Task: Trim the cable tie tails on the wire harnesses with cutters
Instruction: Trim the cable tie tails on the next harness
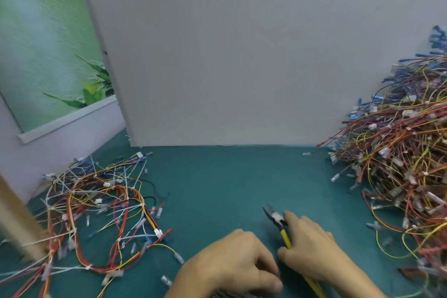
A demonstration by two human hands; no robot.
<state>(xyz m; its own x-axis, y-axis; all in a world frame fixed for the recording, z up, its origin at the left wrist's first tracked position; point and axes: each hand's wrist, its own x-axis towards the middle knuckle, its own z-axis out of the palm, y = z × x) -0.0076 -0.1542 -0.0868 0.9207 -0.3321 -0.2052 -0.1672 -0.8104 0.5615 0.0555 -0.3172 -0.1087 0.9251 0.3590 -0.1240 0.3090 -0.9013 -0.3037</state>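
The cutters (281, 227) are gripped by the right hand (312, 247), whose fingers (294, 219) are wrapped round the yellow handles, with the thumb closed against them from the near side. The long axis of the tool runs from the person's near right up towards the far left. The jaws stand slightly apart and point away from the body, with nothing seen between them.

Just left of the cutters' handles the left hand (237, 261) is held low over the counter (217, 176). Its fingers are curled under, and it cannot be told through the blur whether anything is pinched in them.

The task's material is split on either side of the cutters. A looser heap of wire harnesses (101, 203) is spread well to the left, and long white cable tie tails (46, 239) stick out of it untrimmed. A far larger tangled pile (399, 164) is banked up to the right.

The left heap lies on the side the jaws point to and is nearer the left hand. It is judged that a harness must be drawn from it by that hand and brought to the blades with a tail laid crosswise to the jaws.
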